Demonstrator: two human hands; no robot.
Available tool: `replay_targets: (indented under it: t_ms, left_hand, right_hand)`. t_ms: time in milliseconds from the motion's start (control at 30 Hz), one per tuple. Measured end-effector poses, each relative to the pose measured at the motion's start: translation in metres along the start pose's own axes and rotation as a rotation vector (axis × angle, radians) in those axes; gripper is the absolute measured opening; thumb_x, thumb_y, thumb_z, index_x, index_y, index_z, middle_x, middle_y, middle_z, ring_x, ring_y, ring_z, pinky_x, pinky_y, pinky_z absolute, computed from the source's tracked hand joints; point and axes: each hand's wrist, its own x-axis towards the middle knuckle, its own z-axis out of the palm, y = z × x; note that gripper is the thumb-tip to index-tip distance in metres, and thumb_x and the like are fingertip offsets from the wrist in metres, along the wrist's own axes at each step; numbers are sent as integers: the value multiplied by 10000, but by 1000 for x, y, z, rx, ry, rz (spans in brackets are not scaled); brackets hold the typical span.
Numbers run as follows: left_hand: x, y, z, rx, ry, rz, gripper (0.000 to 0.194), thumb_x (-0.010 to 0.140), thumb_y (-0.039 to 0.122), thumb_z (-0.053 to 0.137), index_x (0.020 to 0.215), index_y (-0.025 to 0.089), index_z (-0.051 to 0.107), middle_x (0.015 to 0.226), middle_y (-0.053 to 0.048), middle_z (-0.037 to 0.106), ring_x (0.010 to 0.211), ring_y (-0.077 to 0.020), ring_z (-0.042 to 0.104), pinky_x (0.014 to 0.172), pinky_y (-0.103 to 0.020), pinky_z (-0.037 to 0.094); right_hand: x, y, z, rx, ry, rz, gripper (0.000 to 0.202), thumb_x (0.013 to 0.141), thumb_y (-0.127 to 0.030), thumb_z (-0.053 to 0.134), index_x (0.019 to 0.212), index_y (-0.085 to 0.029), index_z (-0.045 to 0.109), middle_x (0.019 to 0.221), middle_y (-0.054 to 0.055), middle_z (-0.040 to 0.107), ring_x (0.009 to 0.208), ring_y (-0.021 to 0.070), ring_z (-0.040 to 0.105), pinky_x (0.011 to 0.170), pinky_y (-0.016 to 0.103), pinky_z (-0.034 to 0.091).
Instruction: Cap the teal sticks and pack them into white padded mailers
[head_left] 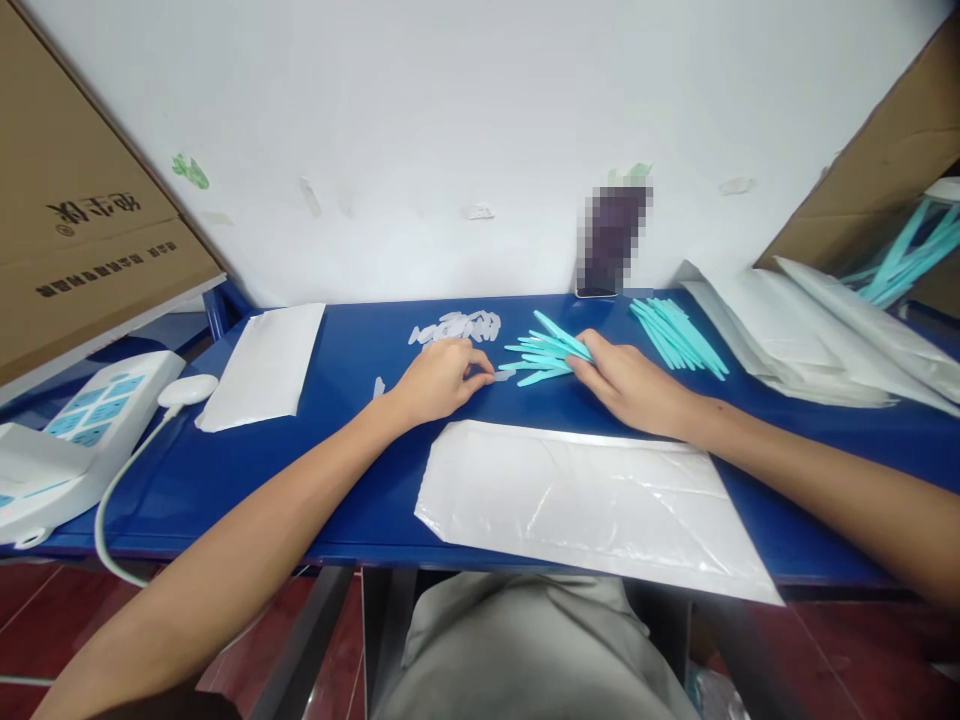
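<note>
My right hand [626, 385] is closed around a fanned bundle of turquoise sticks [544, 352], whose tips point left. My left hand [442, 378] pinches a small translucent piece [504, 377] between thumb and fingers, just left of the bundle. Behind my left hand lies a pile of small whitish pieces [469, 325], and one loose piece [379, 386] rests to its left. More turquoise sticks [677, 335] lie on the blue table [360, 460] beyond my right hand. A white plastic-covered packet [592, 500] lies flat in front of both hands.
A white packet [262, 365] lies at the left, near a power strip [97, 420] and a round white plug with a cable [187, 390]. White bags [810, 340] lie at the right. A dark blurred phone-like object [611, 240] leans on the wall. Cardboard stands at both sides.
</note>
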Motion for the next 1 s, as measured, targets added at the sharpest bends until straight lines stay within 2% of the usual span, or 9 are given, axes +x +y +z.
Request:
replay_targets:
  t_ms: [133,267,433,500,700,767,867,1000]
  left_hand:
    - [-1,6,-2,-134,20,-43,186,941,326,606,901,190,726,812,-36,680,749,-185,609,711,-315,436]
    - [-3,14,-7,-391,49,-134,217,936,374,616,904,178,703,702,-12,714,629,-154,621,664,-298,461]
    - [-2,23,-11,-546,138,-175,172,871,340,707,822,177,735,834,-46,767,775,-181,683,734,-314,521]
    - [-1,25,-10,-617,185,-209,154,835,324,749,789,177,748,837,-46,766,777,-184,687,754,-328,538]
    - [0,28,-8,-704,223,-216,127,829,298,748,885,194,794,918,-46,785,824,-184,691,771,-333,536]
    - [-1,28,-9,-693,202,-228,163,850,325,726,930,205,802,924,-43,784,731,-162,658,688,-315,505]
    - [-2,27,-8,-672,184,-229,195,862,353,710,945,204,806,850,-28,762,555,-109,515,560,-286,403]
    - [-2,28,-7,-609,203,-209,187,881,315,672,922,193,807,703,1,681,488,-89,330,504,-284,308]
  right_hand:
    - [1,1,-1,52,6,-27,278,1027,-479,359,853,-271,297,616,-18,487,546,215,506,561,325,334]
    - [1,-1,-2,84,54,-33,234,1011,-456,409,883,-266,364,655,-3,539,585,226,551,589,324,363]
    - [-1,-1,-1,73,143,-50,202,1021,-445,404,1009,-248,446,723,10,582,656,237,589,643,325,377]
    - [-1,1,-1,69,154,-59,198,1023,-437,407,1025,-243,449,734,13,585,660,234,584,648,323,374]
    - [-2,5,-2,31,177,-57,175,1012,-421,424,987,-248,424,664,-9,520,568,211,504,592,315,328]
    - [-3,5,-1,19,175,-63,173,1011,-421,421,981,-250,417,661,-8,514,559,211,493,584,315,323]
    - [-3,5,-2,8,153,-56,164,1005,-411,424,978,-251,407,662,-4,521,560,216,504,574,314,323]
    - [-4,3,-5,-9,99,-45,146,998,-392,414,973,-249,404,671,4,550,546,217,516,553,312,310]
